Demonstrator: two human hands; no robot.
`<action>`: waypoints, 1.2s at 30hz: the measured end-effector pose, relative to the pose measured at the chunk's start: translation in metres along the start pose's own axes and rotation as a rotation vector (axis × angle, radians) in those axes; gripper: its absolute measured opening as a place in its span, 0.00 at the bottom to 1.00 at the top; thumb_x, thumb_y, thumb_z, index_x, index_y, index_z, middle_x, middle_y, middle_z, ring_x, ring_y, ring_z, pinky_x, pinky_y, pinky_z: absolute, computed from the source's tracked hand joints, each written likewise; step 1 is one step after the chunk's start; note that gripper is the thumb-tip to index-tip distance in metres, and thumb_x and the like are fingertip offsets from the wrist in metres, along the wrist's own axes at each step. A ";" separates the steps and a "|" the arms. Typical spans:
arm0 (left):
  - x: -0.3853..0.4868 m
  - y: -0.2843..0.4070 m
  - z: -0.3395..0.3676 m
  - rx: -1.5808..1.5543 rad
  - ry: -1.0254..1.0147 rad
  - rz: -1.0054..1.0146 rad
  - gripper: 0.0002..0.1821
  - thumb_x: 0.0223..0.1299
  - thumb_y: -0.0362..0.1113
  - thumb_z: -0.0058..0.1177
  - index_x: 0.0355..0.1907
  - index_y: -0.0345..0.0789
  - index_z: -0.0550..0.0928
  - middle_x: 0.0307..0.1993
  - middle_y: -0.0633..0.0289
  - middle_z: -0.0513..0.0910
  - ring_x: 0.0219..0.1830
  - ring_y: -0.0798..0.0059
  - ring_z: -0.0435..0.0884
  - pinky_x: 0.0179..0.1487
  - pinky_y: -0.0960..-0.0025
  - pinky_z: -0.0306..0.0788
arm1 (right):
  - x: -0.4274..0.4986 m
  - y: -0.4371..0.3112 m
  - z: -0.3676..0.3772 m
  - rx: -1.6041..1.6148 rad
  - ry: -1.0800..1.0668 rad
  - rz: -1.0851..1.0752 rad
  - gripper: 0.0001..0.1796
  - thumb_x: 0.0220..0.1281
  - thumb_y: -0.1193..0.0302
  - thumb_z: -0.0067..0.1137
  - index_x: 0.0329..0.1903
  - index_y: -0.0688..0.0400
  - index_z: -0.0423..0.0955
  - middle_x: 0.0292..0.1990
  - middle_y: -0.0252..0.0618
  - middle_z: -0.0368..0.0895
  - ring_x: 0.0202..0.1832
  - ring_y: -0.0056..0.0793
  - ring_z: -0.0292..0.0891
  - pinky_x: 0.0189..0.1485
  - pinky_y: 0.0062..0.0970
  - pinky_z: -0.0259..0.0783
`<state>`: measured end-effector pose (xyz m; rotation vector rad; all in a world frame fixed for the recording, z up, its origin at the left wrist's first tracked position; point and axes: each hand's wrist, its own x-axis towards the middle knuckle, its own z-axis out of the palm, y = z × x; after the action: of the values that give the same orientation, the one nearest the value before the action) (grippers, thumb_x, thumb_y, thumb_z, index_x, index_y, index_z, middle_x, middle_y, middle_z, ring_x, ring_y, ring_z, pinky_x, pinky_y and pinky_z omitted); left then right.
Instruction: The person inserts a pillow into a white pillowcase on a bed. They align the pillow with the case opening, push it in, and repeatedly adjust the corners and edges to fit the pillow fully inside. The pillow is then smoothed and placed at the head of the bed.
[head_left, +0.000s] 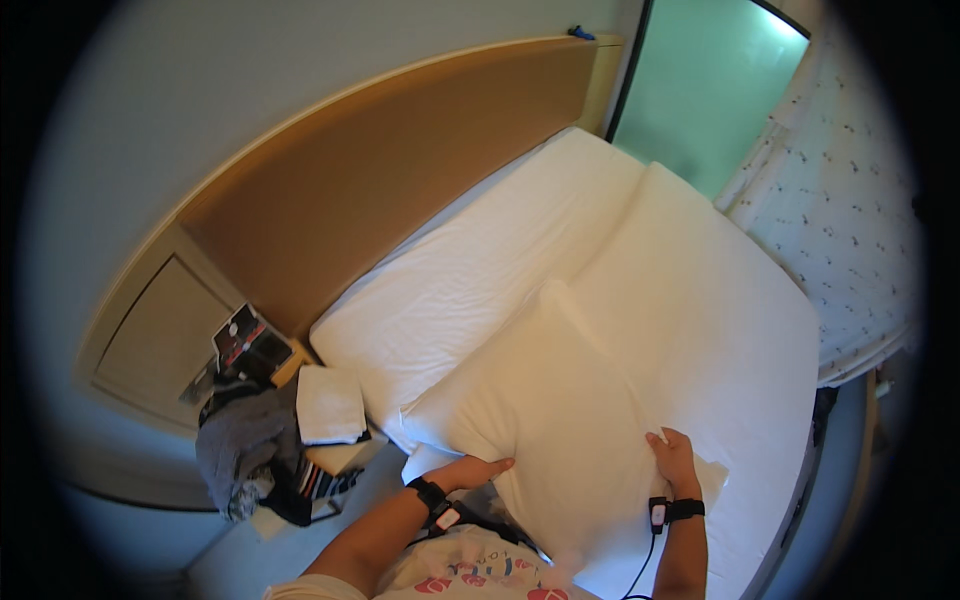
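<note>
A white pillow (577, 420) lies at the near side of the bed, one corner pointing toward the headboard. My left hand (484, 471) grips its near left edge, thumb on top and the fabric creased around it. On the opposite edge, my right hand (673, 454) pinches the white cloth between thumb and fingers. Beneath the pillow spreads a white folded cover (697, 315) over the mattress. The white bottom sheet (457, 300) shows between that cover and the headboard. Both wrists wear black straps with small sensors.
A brown padded headboard (405, 165) runs along the wall. At left, dark clothes (251, 439) and a folded white cloth (330, 405) are piled beside the bed. A frosted glass panel (697, 82) and a patterned curtain (840, 210) stand beyond the bed's right side.
</note>
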<state>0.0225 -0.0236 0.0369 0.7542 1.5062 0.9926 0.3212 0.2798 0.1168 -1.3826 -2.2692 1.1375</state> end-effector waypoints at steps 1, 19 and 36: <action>0.005 0.011 -0.011 -0.009 0.078 -0.010 0.30 0.76 0.53 0.59 0.67 0.30 0.78 0.55 0.58 0.85 0.48 0.70 0.81 0.53 0.64 0.76 | 0.005 -0.010 -0.002 0.003 0.018 0.009 0.17 0.72 0.62 0.64 0.35 0.66 0.79 0.23 0.41 0.76 0.27 0.26 0.67 0.34 0.33 0.67; 0.230 0.353 -0.358 0.249 0.372 0.711 0.37 0.76 0.56 0.55 0.79 0.38 0.68 0.79 0.39 0.62 0.81 0.53 0.62 0.80 0.61 0.58 | 0.301 -0.290 0.154 1.309 0.609 0.039 0.18 0.80 0.60 0.58 0.54 0.65 0.78 0.39 0.32 0.81 0.36 0.22 0.73 0.38 0.27 0.72; 0.352 -0.063 -0.368 -0.058 0.451 -0.224 0.47 0.75 0.64 0.53 0.77 0.24 0.65 0.73 0.37 0.73 0.76 0.52 0.71 0.75 0.58 0.66 | 0.383 -0.109 0.486 0.938 -0.003 0.576 0.55 0.66 0.44 0.71 0.83 0.59 0.52 0.73 0.57 0.70 0.73 0.52 0.68 0.73 0.46 0.67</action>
<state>-0.3953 0.1920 -0.1687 0.3182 1.8914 1.0742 -0.2217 0.3358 -0.1939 -1.5604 -1.0010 1.9880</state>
